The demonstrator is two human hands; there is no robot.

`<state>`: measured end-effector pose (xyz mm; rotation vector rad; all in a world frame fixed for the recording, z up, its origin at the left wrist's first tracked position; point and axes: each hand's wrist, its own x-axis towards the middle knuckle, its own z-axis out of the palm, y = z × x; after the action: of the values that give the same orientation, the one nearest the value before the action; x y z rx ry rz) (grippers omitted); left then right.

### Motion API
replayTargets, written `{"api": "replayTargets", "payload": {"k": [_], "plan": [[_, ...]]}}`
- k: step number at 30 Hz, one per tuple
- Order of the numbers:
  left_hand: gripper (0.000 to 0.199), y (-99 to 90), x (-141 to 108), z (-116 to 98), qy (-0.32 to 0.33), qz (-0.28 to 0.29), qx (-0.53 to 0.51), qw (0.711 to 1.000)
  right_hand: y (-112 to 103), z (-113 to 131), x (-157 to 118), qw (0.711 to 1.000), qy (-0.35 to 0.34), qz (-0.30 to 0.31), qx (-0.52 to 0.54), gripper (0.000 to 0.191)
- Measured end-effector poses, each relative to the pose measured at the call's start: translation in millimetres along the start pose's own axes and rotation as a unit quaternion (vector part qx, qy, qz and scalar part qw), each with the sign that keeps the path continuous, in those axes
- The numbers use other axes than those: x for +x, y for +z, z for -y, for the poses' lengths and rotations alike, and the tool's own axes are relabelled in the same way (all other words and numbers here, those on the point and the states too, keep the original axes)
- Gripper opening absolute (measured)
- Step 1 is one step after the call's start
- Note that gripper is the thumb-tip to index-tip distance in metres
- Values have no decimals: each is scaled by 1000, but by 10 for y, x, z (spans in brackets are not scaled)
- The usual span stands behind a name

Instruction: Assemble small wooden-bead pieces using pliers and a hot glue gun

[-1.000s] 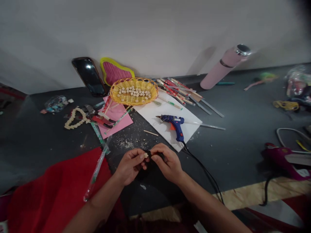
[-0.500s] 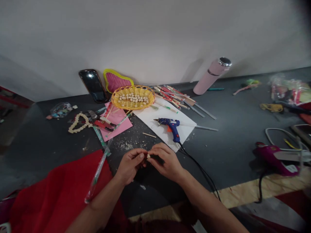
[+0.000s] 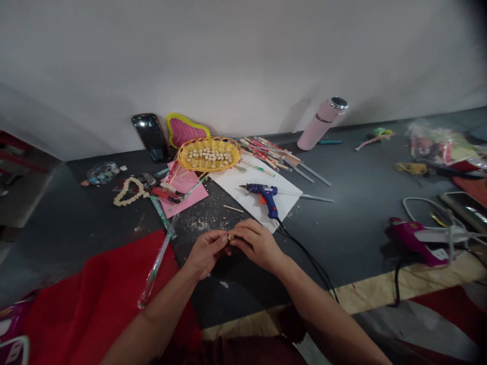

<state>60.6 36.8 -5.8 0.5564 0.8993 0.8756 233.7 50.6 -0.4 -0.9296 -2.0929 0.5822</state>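
My left hand [image 3: 206, 253] and my right hand [image 3: 259, 245] meet over the dark table, fingertips pinched together. Between them sits a small cream-coloured piece [image 3: 230, 237], mostly covered by the fingers. It resembles the pale bits [image 3: 209, 154] lying in the yellow woven basket [image 3: 182, 161] farther back. Just beyond my right hand, a blue hot glue gun [image 3: 262, 191] lies on a sheet of white paper [image 3: 247, 178], with a clear glue stick [image 3: 317, 197] out of its back. A short thin stick [image 3: 233, 208] and pale crumbs [image 3: 198, 223] are scattered ahead of my hands.
A phone [image 3: 152, 137] and a pink tumbler [image 3: 317, 126] stand near the wall. Wrapped sticks [image 3: 266, 152] lie beside the basket. At left are pliers [image 3: 165, 193], a loop of cream pieces [image 3: 122, 200] and red cloth [image 3: 110, 274]. A purple glue gun [image 3: 422, 243] rests at right.
My right fingers have closed further over the cream piece, so less of it shows. The whole view has shifted slightly; the things on the table stay in place.
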Motion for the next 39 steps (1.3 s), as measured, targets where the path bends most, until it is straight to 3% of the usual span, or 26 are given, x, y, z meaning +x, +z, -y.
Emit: {"api": "replayTargets", "payload": {"k": [9,25,30,39], "plan": [[20,26,0,-26,6,-24,44,999,6,-3,28,999,-31,-19,-23,15],[24,13,14,4,29,-5,22,999,38,-18,0,1000,-5,-26,-3,15],[24,7,20,2,13,-34,7,999,31,-22,1,999,-11,-30,-5,15],[18,23,19,-12,9,-29,-9,1000,38,-13,-11,1000,10,-11,28,20]]}}
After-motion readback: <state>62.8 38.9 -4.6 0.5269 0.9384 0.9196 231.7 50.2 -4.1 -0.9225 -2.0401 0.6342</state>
